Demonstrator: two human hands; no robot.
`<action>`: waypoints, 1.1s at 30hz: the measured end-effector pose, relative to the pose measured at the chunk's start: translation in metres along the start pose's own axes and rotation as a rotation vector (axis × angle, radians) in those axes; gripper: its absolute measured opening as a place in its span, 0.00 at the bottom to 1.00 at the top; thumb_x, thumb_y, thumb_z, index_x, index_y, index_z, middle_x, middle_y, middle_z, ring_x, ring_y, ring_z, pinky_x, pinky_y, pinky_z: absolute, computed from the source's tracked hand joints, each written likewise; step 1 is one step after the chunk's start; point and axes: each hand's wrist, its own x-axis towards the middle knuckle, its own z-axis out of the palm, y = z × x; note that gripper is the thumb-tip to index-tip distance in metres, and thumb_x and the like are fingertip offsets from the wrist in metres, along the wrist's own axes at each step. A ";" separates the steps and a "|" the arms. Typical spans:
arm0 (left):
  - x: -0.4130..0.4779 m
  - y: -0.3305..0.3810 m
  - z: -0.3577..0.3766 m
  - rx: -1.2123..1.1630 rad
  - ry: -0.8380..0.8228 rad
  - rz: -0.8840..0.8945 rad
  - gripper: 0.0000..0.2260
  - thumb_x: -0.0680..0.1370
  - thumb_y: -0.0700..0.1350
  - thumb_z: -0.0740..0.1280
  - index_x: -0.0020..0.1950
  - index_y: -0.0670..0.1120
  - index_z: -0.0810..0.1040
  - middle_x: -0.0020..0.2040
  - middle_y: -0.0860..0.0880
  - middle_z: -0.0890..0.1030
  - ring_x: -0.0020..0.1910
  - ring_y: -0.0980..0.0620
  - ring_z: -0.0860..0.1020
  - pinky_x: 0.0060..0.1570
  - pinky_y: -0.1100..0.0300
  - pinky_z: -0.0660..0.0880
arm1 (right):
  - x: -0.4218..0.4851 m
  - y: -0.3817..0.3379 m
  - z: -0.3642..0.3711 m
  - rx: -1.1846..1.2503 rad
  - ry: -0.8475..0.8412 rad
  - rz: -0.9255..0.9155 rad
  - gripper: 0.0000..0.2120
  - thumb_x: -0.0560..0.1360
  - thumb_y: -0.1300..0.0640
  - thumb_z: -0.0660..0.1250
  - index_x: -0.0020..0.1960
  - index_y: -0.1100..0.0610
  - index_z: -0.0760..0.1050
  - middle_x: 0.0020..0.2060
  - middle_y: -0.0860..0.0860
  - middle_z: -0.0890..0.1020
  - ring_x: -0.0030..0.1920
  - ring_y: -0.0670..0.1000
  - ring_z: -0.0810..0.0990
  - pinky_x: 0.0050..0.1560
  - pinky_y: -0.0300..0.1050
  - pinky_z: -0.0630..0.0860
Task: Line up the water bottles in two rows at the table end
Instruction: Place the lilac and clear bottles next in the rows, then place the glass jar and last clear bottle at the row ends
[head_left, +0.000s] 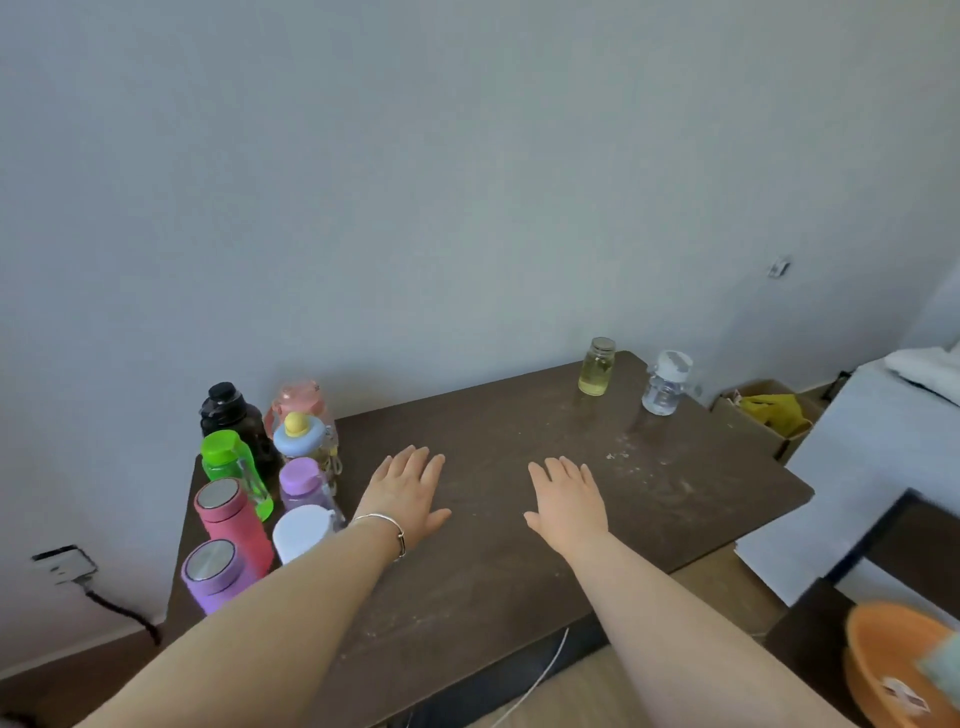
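Note:
Several bottles stand in two rows at the left end of the dark brown table (519, 561): a black one (231, 410), green-capped (234, 467), red (234, 525) and purple (215, 574) in one row, and a pink one (301, 400), a blue-lidded one with a yellow knob (304, 436), lilac-capped (304, 483) and white-capped (304, 532) in the other. At the far right end stand a yellowish glass bottle (596, 366) and a clear white-lidded bottle (666, 383). My left hand (408, 496) and my right hand (569, 501) lie flat and empty on the table's middle.
A wall runs behind the table. Right of the table sit a cardboard box with yellow cloth (769, 410) and a white bed (883, 441). An orange basin (898, 670) is at the lower right. A wall socket with a black cable (65, 564) is at the lower left.

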 end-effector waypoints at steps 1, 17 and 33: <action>0.010 0.018 0.000 0.009 -0.004 0.002 0.33 0.78 0.60 0.60 0.78 0.48 0.52 0.78 0.46 0.57 0.78 0.45 0.52 0.76 0.48 0.52 | -0.002 0.020 0.000 0.006 -0.004 0.016 0.34 0.78 0.44 0.66 0.78 0.54 0.58 0.73 0.54 0.66 0.77 0.57 0.59 0.77 0.57 0.54; 0.159 0.260 -0.004 0.007 -0.106 -0.037 0.36 0.78 0.63 0.58 0.78 0.48 0.48 0.79 0.45 0.54 0.78 0.44 0.50 0.76 0.46 0.52 | 0.007 0.296 -0.001 0.088 -0.017 0.125 0.36 0.78 0.40 0.64 0.79 0.52 0.55 0.77 0.54 0.63 0.78 0.56 0.58 0.77 0.56 0.55; 0.294 0.245 0.014 0.030 -0.084 0.078 0.35 0.78 0.63 0.58 0.78 0.47 0.49 0.79 0.44 0.54 0.78 0.42 0.50 0.76 0.45 0.52 | 0.120 0.341 0.009 0.040 -0.009 0.263 0.37 0.77 0.38 0.64 0.78 0.55 0.57 0.76 0.55 0.64 0.77 0.57 0.60 0.77 0.56 0.56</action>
